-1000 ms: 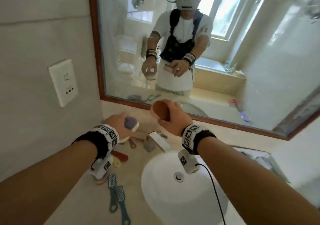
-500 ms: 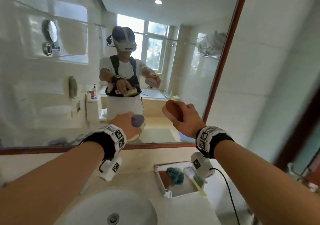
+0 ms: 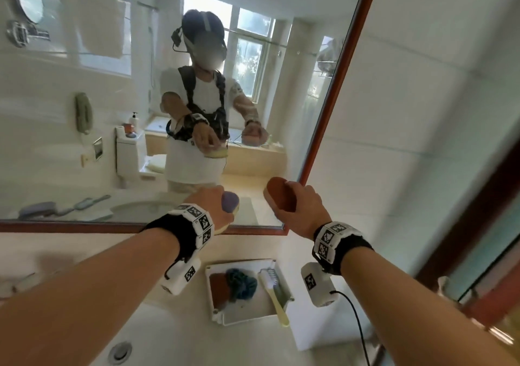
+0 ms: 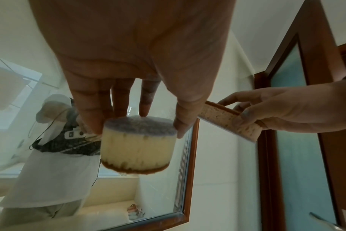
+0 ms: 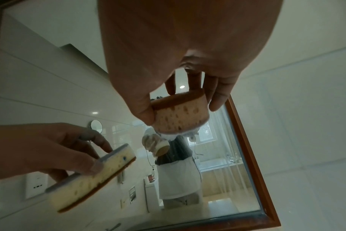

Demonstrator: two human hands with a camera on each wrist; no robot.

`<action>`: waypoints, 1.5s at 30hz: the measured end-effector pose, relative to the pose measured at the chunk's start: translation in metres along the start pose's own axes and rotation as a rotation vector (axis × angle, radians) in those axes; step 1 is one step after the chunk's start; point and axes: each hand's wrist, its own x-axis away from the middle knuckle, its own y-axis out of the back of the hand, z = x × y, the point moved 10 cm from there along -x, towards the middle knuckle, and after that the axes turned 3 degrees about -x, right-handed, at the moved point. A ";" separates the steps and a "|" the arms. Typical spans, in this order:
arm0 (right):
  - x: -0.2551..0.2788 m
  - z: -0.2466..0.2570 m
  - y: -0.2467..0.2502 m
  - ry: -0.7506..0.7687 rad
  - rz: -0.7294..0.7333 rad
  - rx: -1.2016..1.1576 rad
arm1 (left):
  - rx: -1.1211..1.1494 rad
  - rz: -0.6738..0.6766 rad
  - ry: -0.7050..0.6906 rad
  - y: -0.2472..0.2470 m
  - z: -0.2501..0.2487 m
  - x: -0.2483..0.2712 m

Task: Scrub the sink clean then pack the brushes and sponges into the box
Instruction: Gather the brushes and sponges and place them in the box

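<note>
Sponges: two, one per hand, both held up in front of the mirror (image 3: 140,112), above the counter (image 3: 56,256). Left hand (image 3: 209,205) pinches a yellow sponge (image 4: 137,146) with a purple-grey top and brown underside; thumb on one side, fingers (image 4: 93,112) on the other, palm over the purple face. Right hand (image 3: 305,211) grips a tan sponge (image 5: 180,118) with a reddish-brown scrub layer, thumb and fingers (image 5: 217,95) closed on opposite edges. The two sponges are apart, not touching.

Box (image 3: 277,270): white, open, on the counter below and between the wrists, just right of the sink (image 3: 168,334). Contents: brown sponge (image 3: 219,284) at left, blue-green mesh scrubber (image 3: 243,281) touching it in the middle, white brush (image 3: 268,277) with a yellow handle at right, the handle end overhanging the near rim.

Sink: white basin at the bottom edge of the head view, drain (image 3: 120,351) visible.
</note>
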 end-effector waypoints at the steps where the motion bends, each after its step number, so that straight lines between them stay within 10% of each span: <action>1: -0.007 -0.009 -0.007 -0.003 0.012 0.001 | -0.001 0.016 0.003 -0.011 -0.002 -0.011; 13: -0.088 -0.122 -0.141 -0.152 0.213 -0.010 | 0.080 0.411 0.049 -0.213 0.024 -0.104; 24: -0.029 -0.204 -0.333 -0.225 0.676 0.021 | -0.011 0.646 0.386 -0.361 0.102 -0.069; 36: -0.007 -0.226 -0.370 -0.116 0.869 -0.045 | -0.293 0.510 0.380 -0.379 0.088 -0.064; 45: 0.006 -0.200 -0.392 0.243 0.930 0.165 | -0.158 0.577 0.460 -0.394 0.113 -0.059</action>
